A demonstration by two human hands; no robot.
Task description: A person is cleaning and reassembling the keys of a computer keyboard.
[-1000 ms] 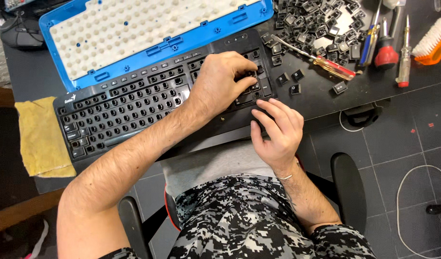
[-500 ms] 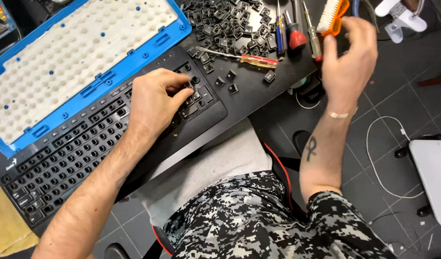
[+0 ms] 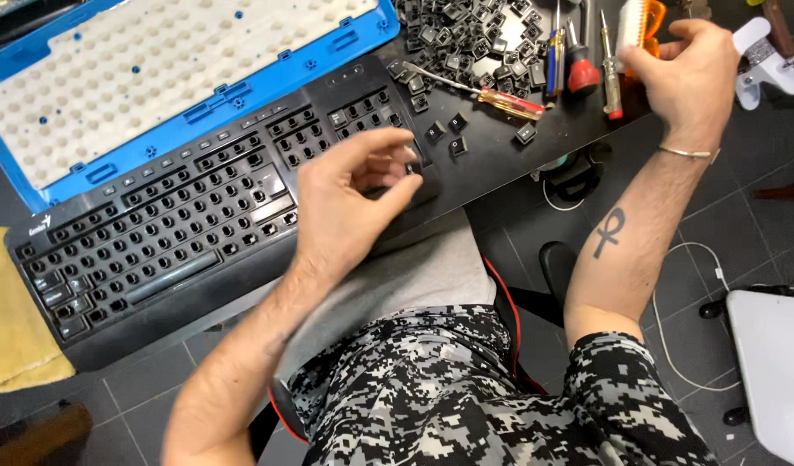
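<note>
**Hands lifted over a stripped keyboard**

We hold our left hand (image 3: 349, 203) just above the right end of the black keyboard (image 3: 181, 233), fingers loosely curled and spread, with thumb and fingertips drawn near each other. Whether a keycap sits between them we cannot tell; the hand is slightly blurred. The keyboard lies slanted across the near edge of the dark surface (image 3: 492, 164), most of its keycaps off, so that rows of bare switch posts show; a few caps remain at its left end and along the top row.

Our right hand (image 3: 686, 73) is raised at the far right, over the surface's edge, fingers bent around the white-and-orange brush (image 3: 638, 22) that stands among the tools. A thin metal bracelet circles that wrist.

Behind the keyboard, touching its upper edge, lies a blue keyboard shell (image 3: 267, 73) with a pale dimpled membrane sheet inside. A heap of loose black keycaps (image 3: 466, 26) is piled at the top centre, and a few single caps lie scattered nearer the keyboard's right end. A screwdriver with a yellow-and-red handle (image 3: 505, 101) lies beside those strays, and other screwdrivers (image 3: 578, 60) stand between the pile and the brush. A yellow cloth (image 3: 13, 319) sits at the far left.
</note>
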